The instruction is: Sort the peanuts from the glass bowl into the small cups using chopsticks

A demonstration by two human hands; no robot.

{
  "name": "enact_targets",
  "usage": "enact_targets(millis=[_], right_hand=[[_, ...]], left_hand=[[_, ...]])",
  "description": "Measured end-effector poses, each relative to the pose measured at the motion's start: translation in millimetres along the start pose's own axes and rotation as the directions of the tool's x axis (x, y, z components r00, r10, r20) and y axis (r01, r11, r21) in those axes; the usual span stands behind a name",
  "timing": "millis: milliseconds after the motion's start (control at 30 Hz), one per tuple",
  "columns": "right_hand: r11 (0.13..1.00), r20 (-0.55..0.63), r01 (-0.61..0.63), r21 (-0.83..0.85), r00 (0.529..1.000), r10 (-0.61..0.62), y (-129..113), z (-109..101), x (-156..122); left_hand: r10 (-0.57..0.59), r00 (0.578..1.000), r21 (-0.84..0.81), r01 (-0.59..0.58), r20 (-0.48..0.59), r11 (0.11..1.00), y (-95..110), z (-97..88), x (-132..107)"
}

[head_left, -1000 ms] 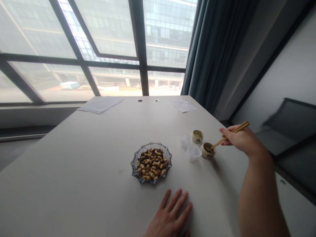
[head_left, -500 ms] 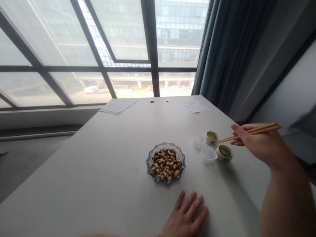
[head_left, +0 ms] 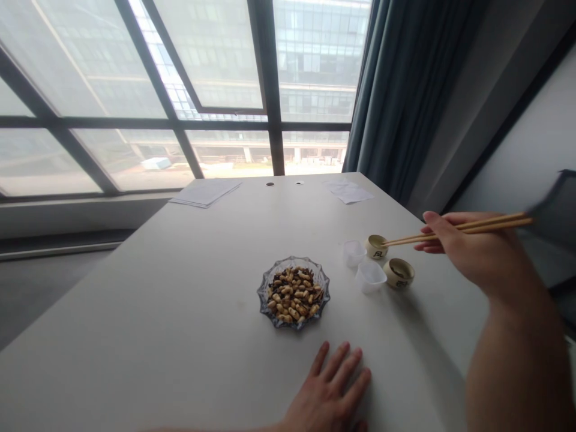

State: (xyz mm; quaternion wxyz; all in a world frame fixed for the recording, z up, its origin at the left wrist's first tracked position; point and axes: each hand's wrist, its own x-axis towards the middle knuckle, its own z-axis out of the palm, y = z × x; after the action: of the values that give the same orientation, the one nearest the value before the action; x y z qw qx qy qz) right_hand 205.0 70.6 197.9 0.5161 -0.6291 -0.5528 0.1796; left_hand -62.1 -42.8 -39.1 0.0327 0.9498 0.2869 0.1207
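Note:
My right hand (head_left: 468,252) is closed around a pair of wooden chopsticks (head_left: 477,227). Their tips reach the rim of the farther small ceramic cup (head_left: 377,253); whether they pinch anything is too small to tell. A second ceramic cup (head_left: 399,279) with something dark inside stands nearer, and two clear plastic cups (head_left: 371,278) sit left of the pair. My left hand (head_left: 330,384) lies flat on the table, fingers spread, holding nothing. Just beyond it is a scalloped glass bowl (head_left: 265,306) filled with peanuts (head_left: 294,294) and darker pieces.
The white table (head_left: 180,312) stretches towards a large window. Sheets of paper (head_left: 204,193) lie at its far left, and more paper (head_left: 348,192) at the far right. A dark curtain (head_left: 405,90) hangs beyond the right edge, near a dark chair (head_left: 558,210).
The chopstick tips have shifted from beside the farther ceramic cup to its rim, and my right hand is slightly higher. The view has turned a little; my left hand stays flat.

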Motion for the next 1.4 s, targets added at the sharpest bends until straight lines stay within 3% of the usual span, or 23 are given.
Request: enact_targets(millis=[100,267,400,500,633,733,833,867,1033,1133,1233,1400], right_hand=[[0.996,-0.108,-0.034,-0.087,0.994,0.024,-6,7,-5],[0.977,-0.063,-0.091,-0.193,0.995,0.08,23,4,7],[0.975,-0.033,-0.185,-0.126,0.983,0.183,59,-3,10],[0.981,-0.033,-0.165,-0.098,0.986,0.162,78,-13,3],[0.988,-0.064,-0.135,-0.071,0.989,0.131,87,-33,-11],[0.993,-0.122,-0.104,0.063,0.986,0.111,82,-37,-26],[0.969,-0.192,-0.039,0.243,0.977,0.087,68,-15,-50],[0.954,-0.166,-0.031,0.298,0.983,0.084,63,-2,-59],[0.896,0.122,-0.124,0.425,0.989,0.08,45,73,-101],[0.876,0.207,-0.147,0.459,0.977,0.055,45,105,-112],[0.861,0.22,-0.135,0.49,0.975,0.028,51,123,-114],[0.854,0.211,-0.148,0.499,0.976,0.046,59,130,-119]], left_hand=[[-0.007,1.0,-0.032,0.008,0.023,0.999,1,-4.5,1],[-0.021,0.999,-0.07,0.024,0.043,0.997,1,-11.2,2],[-0.02,0.999,-0.077,0.023,0.041,0.997,-1,-12.2,3],[-0.017,0.999,-0.085,0.02,0.035,0.996,-2,-11.0,3],[-0.022,1.0,-0.094,0.024,0.021,0.995,-3,-10.3,3],[-0.02,0.999,-0.119,0.024,0.032,0.993,-3,-12.1,2],[-0.023,0.999,-0.133,0.029,0.049,0.991,-3,-14.7,2],[-0.03,0.998,-0.131,0.036,0.053,0.991,-2,-15.2,2],[-0.04,0.998,-0.111,0.046,0.058,0.993,0,-11.5,4],[-0.031,0.998,-0.099,0.036,0.049,0.994,0,-6.3,4],[-0.027,0.998,-0.098,0.032,0.05,0.995,0,-4.8,4],[-0.047,0.996,-0.139,0.057,0.077,0.989,3,-12.8,4]])
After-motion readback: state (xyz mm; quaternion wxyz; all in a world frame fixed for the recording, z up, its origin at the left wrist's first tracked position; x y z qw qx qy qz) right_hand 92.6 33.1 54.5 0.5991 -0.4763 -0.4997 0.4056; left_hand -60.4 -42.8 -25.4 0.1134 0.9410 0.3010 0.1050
